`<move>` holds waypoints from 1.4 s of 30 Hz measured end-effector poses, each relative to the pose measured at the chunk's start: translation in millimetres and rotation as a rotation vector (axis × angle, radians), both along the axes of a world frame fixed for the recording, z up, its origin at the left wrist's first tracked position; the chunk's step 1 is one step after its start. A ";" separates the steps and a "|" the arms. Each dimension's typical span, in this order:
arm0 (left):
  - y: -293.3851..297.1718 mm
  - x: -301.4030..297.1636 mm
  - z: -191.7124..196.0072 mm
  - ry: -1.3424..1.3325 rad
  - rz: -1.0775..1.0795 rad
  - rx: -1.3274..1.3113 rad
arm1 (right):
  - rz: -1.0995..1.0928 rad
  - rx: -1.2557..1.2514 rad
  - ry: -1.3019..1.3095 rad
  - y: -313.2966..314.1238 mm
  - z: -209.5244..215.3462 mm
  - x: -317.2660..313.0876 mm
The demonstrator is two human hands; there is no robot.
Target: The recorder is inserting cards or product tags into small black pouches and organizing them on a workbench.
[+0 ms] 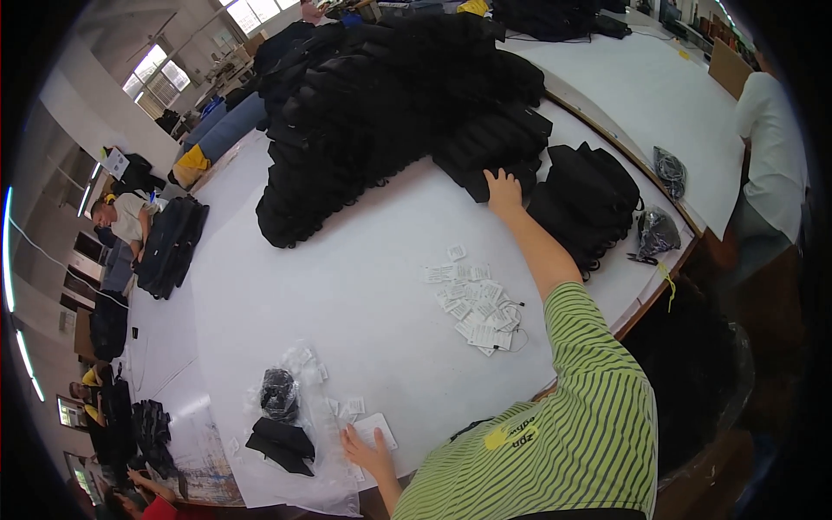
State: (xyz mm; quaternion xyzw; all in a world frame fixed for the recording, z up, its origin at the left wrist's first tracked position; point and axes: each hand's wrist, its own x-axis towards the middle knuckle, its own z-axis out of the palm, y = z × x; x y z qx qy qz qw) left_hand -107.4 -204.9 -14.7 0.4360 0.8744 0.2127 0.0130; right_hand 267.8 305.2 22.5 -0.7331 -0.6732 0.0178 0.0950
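a: what's the left hand (369, 454) doing?
b: fingers loosely spread, nothing gripped that i can see, right at a white card-like thing (382, 428). to its left there's a clear plastic bag (324, 464) and a folded black piece (281, 446) (in it or on it, can't tell), probably there for easy reach.
a: and the white tags (479, 310)?
b: loose heap between the hands, likely handy for either.
a: right hand (503, 191)?
b: reaching out, fingers spread over the near edge of a black fabric stack (490, 149). can't tell if it's pinching, maybe just steadying. huge black pile (364, 113) beyond, heaped off to the left.
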 end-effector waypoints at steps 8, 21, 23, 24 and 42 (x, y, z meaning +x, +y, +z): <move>5.1 13.9 14.6 0.068 0.045 -0.027 | 0.164 0.377 1.493 -9.1 70.4 6.5; 8.4 12.4 4.5 0.131 0.053 -0.046 | 0.200 0.708 0.848 -110.5 210.6 119.8; 2.3 13.3 2.9 0.141 0.076 -0.070 | 0.059 0.690 0.467 -121.5 222.6 127.7; 1.6 12.6 3.1 0.136 0.075 -0.071 | 0.047 0.698 0.311 -114.7 214.1 134.1; 11.1 7.1 7.0 0.089 0.065 0.051 | 0.377 0.266 0.456 -191.5 -15.0 -52.8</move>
